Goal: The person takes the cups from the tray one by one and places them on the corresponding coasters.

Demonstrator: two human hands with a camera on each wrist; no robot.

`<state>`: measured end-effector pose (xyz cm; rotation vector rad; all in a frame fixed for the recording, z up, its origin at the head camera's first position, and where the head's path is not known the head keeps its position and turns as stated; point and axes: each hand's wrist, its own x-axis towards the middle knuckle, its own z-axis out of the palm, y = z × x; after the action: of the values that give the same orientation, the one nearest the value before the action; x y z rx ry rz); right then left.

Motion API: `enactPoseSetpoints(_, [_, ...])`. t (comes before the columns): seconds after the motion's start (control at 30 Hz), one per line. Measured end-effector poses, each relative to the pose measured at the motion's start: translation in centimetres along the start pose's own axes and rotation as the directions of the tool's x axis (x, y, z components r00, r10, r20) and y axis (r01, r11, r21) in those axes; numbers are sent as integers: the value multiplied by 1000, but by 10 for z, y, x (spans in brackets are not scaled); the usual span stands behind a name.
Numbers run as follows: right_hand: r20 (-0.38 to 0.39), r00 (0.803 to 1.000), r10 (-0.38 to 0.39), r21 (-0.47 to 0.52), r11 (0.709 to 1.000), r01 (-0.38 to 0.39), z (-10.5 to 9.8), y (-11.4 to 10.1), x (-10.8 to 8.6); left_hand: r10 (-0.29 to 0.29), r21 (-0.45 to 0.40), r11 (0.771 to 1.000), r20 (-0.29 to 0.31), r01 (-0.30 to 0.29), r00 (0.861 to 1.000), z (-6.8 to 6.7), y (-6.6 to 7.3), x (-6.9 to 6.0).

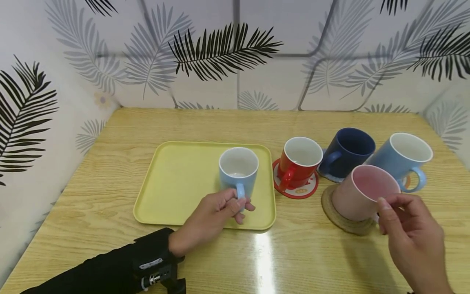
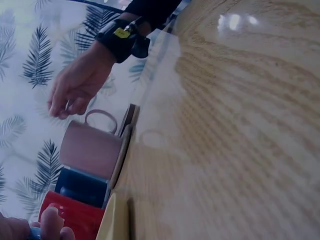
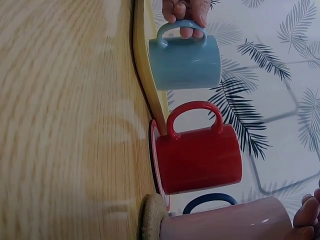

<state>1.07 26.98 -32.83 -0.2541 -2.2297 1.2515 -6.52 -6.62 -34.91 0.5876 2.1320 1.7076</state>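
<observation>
My left hand pinches the handle of a light blue mug, which stands upright on the right part of a yellow tray. Beside the rim and handle of a pink mug is my right hand, its fingers loosely bent. The left wrist view shows that hand just above the mug, apart from its handle, with nothing held. Underneath the pink mug lies a round woven coaster.
Right of the tray, a red mug stands on a red-rimmed coaster. Behind the pink mug are a dark blue mug and another light blue mug, both on coasters. A leaf-patterned backdrop borders the wooden table.
</observation>
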Motion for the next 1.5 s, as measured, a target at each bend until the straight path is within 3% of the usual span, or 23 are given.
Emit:
enactPoseSetpoints(0.17, [10,999,-50,19,999,50,2,-1,0,-21,-25,999,20,21,1000,10,2,0])
enactPoseSetpoints(0.4, [38,990,-139,67,988,137,4,4,1,9,-75,997,82,-2,997,18,4,1])
enactPoseSetpoints(0.53, [40,988,-147,80,986,143,6,5,-1,44,-103,994,132,-30,990,21,2,2])
enactPoseSetpoints(0.77, [61,978,-199,89,977,193,8,4,-2,67,-76,996,152,-56,986,21,1,0])
enactPoseSetpoints(1.0, [98,979,-176,61,983,171,13,-3,-7,25,19,999,159,-29,987,7,1,-3])
enactPoseSetpoints(1.1, [138,963,-230,79,972,221,18,-6,-8,-32,37,999,148,27,988,-8,2,-5])
enactPoseSetpoints(1.17, [176,941,-288,103,956,273,22,-7,-8,-59,110,993,123,45,991,-22,3,-5])
enactPoseSetpoints(1.23, [221,916,-333,137,941,309,27,-9,-8,-62,233,972,75,43,995,-39,4,-6])
enactPoseSetpoints(1.27, [243,905,-348,158,935,317,30,-10,-8,-57,321,946,45,39,997,-48,4,-6])
enactPoseSetpoints(1.33, [306,878,-369,170,928,331,37,-13,-8,-40,489,871,-16,43,999,-68,3,-6])
enactPoseSetpoints(1.4, [370,855,-363,156,932,328,45,-17,-8,-32,605,793,-68,67,997,-87,0,-7])
enactPoseSetpoints(1.43, [398,842,-364,146,931,334,49,-20,-8,-37,641,763,-87,85,996,-96,-2,-8])
enactPoseSetpoints(1.5, [451,817,-358,115,932,345,58,-26,-9,-66,672,731,-111,124,992,-112,-6,-10])
